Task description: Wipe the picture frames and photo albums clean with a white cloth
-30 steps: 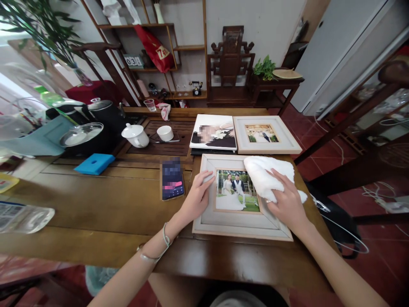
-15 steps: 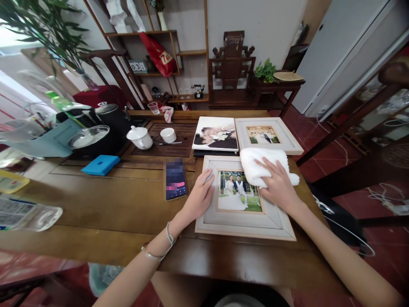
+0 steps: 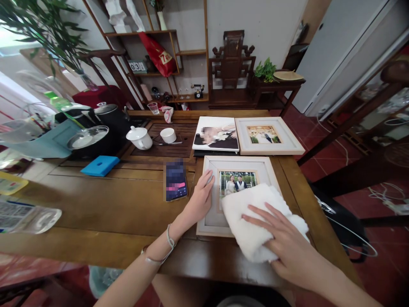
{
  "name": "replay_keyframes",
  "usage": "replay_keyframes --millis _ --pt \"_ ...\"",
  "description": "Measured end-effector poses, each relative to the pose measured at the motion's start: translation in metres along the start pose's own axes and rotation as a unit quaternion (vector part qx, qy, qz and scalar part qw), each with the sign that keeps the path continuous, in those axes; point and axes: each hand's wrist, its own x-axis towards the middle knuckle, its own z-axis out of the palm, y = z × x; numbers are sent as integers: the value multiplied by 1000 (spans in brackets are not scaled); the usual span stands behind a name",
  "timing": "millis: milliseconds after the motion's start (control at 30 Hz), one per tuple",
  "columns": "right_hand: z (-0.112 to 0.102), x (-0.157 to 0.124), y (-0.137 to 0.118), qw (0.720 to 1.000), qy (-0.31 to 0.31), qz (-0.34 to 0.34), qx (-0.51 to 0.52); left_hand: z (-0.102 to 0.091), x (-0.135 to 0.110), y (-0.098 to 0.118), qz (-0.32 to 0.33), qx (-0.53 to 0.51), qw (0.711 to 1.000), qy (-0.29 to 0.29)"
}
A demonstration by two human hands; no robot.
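A light-coloured picture frame (image 3: 214, 219) lies on the wooden table close to me, with a photo of a couple inside it. My left hand (image 3: 202, 196) grips the frame's left edge. Under my right hand (image 3: 277, 236) is a folded white towel (image 3: 244, 215), pressed down with the fingers partly spread. The towel covers the frame's lower right part and the lower half of the photo, and it hangs over the near edge of the frame. Just left of my left hand lies a phone (image 3: 176, 181), its screen lit.
Behind the frame lie a white photo panel (image 3: 215, 134) and a second picture frame (image 3: 293, 143). A lidded white cup (image 3: 139, 138) and a small white bowl (image 3: 168, 135) stand on the tea tray. Further left are a blue block (image 3: 100, 165) and a glass-lidded pot (image 3: 87, 138).
My right hand has moved the towel from the frame's upper right corner down toward me, over its lower right part. My left hand has stayed at the left edge.
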Motion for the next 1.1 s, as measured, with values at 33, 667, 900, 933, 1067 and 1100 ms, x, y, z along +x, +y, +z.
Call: replay_keyframes --millis 33,667,900,933,1067,1100 --pt "1 0 3 1000 21 -2 -8 -1 0 1 0 3 1000 -6" --pt "-14 0 -6 995 -92 34 28 -5 6 9 -23 40 998 -30" --pt "-29 -15 53 991 39 111 -68 -7 5 9 -3 55 997 -54" --pt "-24 -7 68 984 78 129 -96 -7 5 9 -1 52 997 -53" --pt "-1 39 105 967 156 156 -125 -7 6 8 -4 30 999 -43" --pt "3 49 106 970 146 152 -123 -7 6 8 -10 24 999 -40"
